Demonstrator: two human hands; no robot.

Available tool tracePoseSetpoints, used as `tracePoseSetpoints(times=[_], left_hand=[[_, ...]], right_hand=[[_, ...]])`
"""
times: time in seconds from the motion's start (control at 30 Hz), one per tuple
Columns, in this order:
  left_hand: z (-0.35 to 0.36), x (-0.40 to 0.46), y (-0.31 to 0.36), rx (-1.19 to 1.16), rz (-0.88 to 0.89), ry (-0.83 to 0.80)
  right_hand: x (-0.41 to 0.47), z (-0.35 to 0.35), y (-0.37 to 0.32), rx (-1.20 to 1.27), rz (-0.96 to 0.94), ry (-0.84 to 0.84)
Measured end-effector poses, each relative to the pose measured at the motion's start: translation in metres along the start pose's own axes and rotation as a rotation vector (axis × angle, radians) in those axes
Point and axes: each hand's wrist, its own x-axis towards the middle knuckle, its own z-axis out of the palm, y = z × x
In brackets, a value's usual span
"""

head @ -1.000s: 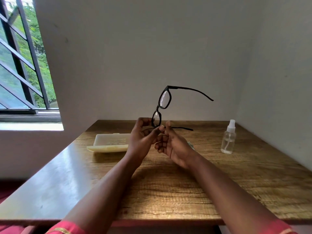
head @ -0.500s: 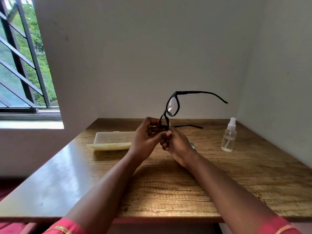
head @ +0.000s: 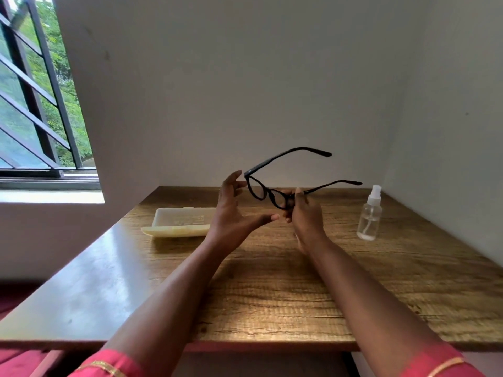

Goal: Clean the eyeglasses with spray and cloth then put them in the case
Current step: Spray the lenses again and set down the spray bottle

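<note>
The black eyeglasses [head: 268,190] are held in the air above the wooden table [head: 272,289], temples unfolded and pointing right. My right hand [head: 306,217] grips the frame's right end by the lens and hinge. My left hand [head: 234,213] is spread, with its fingertips touching the frame's left corner and its thumb stretched out below, apart from the frame. A pale yellow case [head: 177,223] lies open on the table to the left of my hands. The clear spray bottle [head: 369,214] stands upright at the right. No cloth shows.
White walls close off the table's far edge and right side, just behind the bottle. A barred window [head: 35,110] is at the left. The table's near edge runs under my forearms.
The eyeglasses swung from standing on end to lying roughly level. My left hand gave up its pinch and spread out, while my right hand took hold of the frame.
</note>
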Motion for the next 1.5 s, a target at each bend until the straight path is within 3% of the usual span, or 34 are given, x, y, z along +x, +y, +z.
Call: tracePoseSetpoints(times=[0.23,0.4,0.6,0.97,1.5], left_hand=[[-0.007,0.003,-0.001,0.348,0.192,0.115],[-0.012,0.004,-0.001,0.517,0.258,0.139],[-0.015,0.005,-0.005,0.569,0.269,0.197],[-0.02,0.005,-0.004,0.572,0.236,0.186],[-0.026,0.009,-0.013,0.578,0.241,0.2]], right_hand=[[0.013,-0.012,0.006,-0.127,-0.253,0.192],[0.009,-0.016,0.002,-0.279,-0.486,0.191],[0.008,-0.015,0.005,-0.324,-0.636,0.194],[0.006,-0.015,0.005,-0.367,-0.658,0.179],[0.003,-0.017,0.0,-0.179,-0.605,0.017]])
